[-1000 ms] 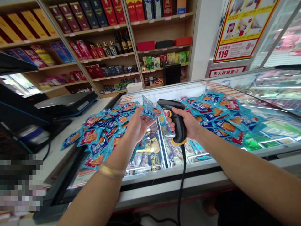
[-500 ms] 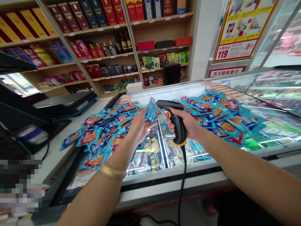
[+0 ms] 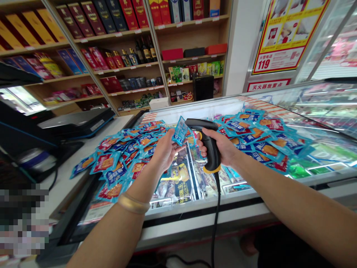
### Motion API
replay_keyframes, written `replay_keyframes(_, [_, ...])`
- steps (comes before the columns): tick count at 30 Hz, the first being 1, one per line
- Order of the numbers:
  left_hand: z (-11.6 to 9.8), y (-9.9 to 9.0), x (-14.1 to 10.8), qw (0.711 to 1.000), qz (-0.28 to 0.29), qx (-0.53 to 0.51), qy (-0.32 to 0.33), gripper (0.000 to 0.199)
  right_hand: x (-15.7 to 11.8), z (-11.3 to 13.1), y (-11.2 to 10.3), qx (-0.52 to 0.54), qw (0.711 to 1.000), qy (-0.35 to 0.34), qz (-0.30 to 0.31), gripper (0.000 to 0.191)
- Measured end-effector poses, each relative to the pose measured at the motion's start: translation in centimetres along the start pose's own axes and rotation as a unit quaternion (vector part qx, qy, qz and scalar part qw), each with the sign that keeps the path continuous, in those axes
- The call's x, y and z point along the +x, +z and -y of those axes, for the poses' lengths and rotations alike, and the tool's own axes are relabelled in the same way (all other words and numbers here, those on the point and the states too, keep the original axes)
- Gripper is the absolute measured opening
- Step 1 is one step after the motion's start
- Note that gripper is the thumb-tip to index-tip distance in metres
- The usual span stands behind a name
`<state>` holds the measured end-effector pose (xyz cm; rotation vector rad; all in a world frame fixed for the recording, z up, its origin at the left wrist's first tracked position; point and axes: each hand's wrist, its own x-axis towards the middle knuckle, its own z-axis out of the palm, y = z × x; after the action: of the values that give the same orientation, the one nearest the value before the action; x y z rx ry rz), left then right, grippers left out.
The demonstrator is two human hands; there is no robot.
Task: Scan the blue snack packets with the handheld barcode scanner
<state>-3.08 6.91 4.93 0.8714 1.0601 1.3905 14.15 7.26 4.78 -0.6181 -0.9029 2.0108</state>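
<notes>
Holding a blue snack packet point(image 3: 180, 130) up in the left hand point(image 3: 166, 150), with a barcode scanner point(image 3: 213, 158) in the right hand point(image 3: 220, 147). Left hand is half open, palm toward the camera, fingers curled up, and the packet stands nearly upright at the fingertips (which fingers pinch it is hard to tell). Right hand is closed round the scanner grip, with the scanner head angled to about 10 o'clock, toward the packet.

Packet sits just beside the scanner head, at its 9 o'clock; whether they touch, I can't tell. Latest change is small: the packet has edged toward the scanner head since a second ago while the scanner has barely moved, so the two now sit closer.

Both hands are over the glass top of a chest freezer point(image 3: 206, 216). A heap of similar packets point(image 3: 259, 134) lies on the glass at 3 o'clock from the hands, and another heap point(image 3: 122, 156) lies at 9 o'clock, running onto a white counter point(image 3: 67, 186). Black cable point(image 3: 216, 219) drops from the scanner base to 6 o'clock. Gold bangle point(image 3: 133, 204) on the left wrist. Shelves point(image 3: 192, 56) of boxes and wine bottles point(image 3: 145, 50) stand at 12 o'clock, and a red-and-yellow poster point(image 3: 287, 37) at 1 o'clock.
</notes>
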Motion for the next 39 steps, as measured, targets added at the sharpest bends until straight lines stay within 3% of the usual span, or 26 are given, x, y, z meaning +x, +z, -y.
replay_keyframes(9, [1.0, 0.3, 0.3, 0.996, 0.01, 0.076, 0.056, 0.035, -0.3, 1.2, -0.6, 0.041, 0.999, -0.025, -0.023, 0.023])
replay_keyframes(14, [1.2, 2.9, 1.1, 0.972, 0.041, 0.193, 0.124, 0.04, -2.2, 3.8, -2.9, 0.048, 0.995, -0.071, -0.059, 0.021])
replay_keyframes(22, [2.4, 12.2, 3.2, 0.885, 0.104, 0.364, 0.271, 0.033, -6.7, 7.5, -7.9, 0.077, 0.975, -0.145, -0.149, 0.018])
replay_keyframes(27, [4.2, 15.3, 3.9, 0.782, 0.162, 0.518, 0.306, 0.046, -8.5, 8.3, -9.5, 0.096, 0.967, -0.154, -0.179, 0.018])
replay_keyframes(30, [4.7, 15.2, 3.9, 0.75, 0.176, 0.559, 0.307, 0.048, -9.0, 8.5, -10.0, 0.084, 0.967, -0.161, -0.178, 0.018])
replay_keyframes(33, [4.4, 13.7, 3.9, 0.753, 0.15, 0.551, 0.327, 0.047, -8.9, 8.6, -9.9, 0.059, 0.969, -0.167, -0.171, 0.018])
replay_keyframes(36, [3.3, 10.8, 4.7, 0.743, 0.107, 0.574, 0.327, 0.049, -8.3, 8.3, -8.9, 0.049, 0.971, -0.174, -0.155, 0.02])
replay_keyframes(39, [2.0, 6.8, 6.1, 0.697, 0.043, 0.659, 0.28, 0.053, -7.0, 7.5, -6.9, 0.057, 0.977, -0.163, -0.126, 0.019])
